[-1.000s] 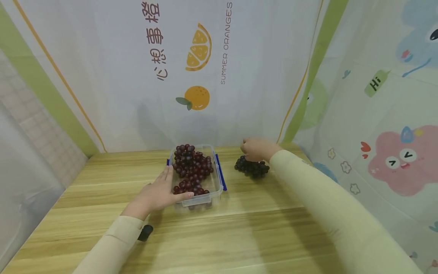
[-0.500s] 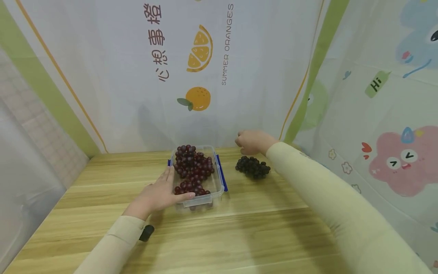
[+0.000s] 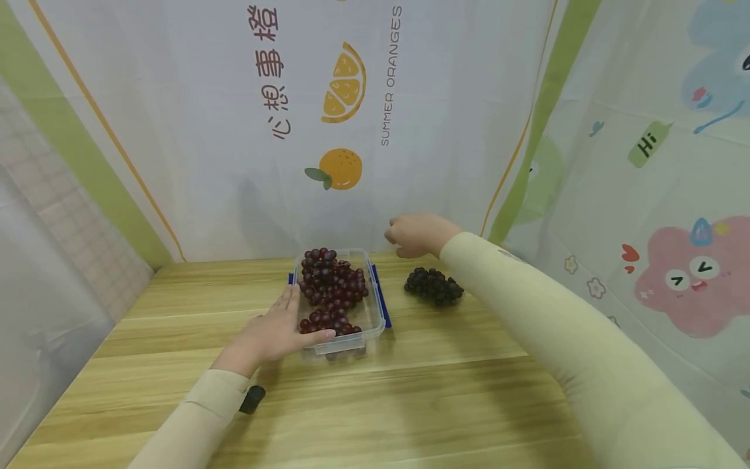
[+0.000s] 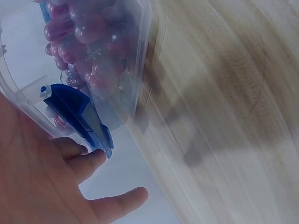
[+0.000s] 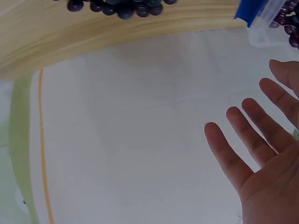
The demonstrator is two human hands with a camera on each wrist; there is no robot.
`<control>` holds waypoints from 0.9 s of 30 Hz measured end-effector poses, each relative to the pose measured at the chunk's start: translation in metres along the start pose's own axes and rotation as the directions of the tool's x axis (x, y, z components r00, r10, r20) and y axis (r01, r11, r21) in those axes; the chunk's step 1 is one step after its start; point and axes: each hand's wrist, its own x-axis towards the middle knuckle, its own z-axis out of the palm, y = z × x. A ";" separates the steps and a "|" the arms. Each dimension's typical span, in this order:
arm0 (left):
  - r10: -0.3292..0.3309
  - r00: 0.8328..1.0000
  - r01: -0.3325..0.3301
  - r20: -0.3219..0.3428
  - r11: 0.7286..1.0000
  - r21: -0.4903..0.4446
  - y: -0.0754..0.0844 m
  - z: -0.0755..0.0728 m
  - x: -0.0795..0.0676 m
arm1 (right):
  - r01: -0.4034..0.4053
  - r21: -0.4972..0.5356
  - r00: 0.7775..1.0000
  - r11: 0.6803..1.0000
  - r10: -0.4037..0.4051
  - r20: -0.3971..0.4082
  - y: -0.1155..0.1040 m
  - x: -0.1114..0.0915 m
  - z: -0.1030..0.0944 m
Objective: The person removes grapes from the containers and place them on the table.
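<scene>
A clear plastic container (image 3: 368, 309) with blue side latches stands at the back of the table, holding dark red grapes (image 3: 334, 286). My left hand (image 3: 266, 335) rests along its left side, thumb laid over the front rim. In the left wrist view, fingertips of that hand touch a blue latch (image 4: 74, 107) that hangs down. A bunch of black grapes (image 3: 433, 286) lies on the wood to the right of the container. Beyond and above that bunch my right hand (image 3: 420, 234) is in the air; the right wrist view shows its fingers (image 5: 222, 151) spread, holding nothing.
The wooden table (image 3: 375, 404) ends at the back against a white cloth (image 3: 205, 130) printed with oranges. A small black object (image 3: 252, 399) shows beside the left cuff. A patterned cloth (image 3: 615, 195) hangs along the right.
My right hand has lifted away from the black grapes and moved left, toward the container. The left hand keeps its place on the container, and both bunches lie as before.
</scene>
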 end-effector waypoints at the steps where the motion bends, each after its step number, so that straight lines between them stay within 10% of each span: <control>1: 0.000 1.000 0.000 0.002 1.000 0.001 0.000 0.000 0.000 | 0.004 -0.004 1.000 1.000 -0.004 0.002 -0.002 0.000 -0.003; 27: -0.002 1.000 0.002 0.007 1.000 -0.004 -0.001 0.001 0.000 | 0.065 -0.087 0.996 0.994 -0.070 -0.049 -0.086 0.066 -0.046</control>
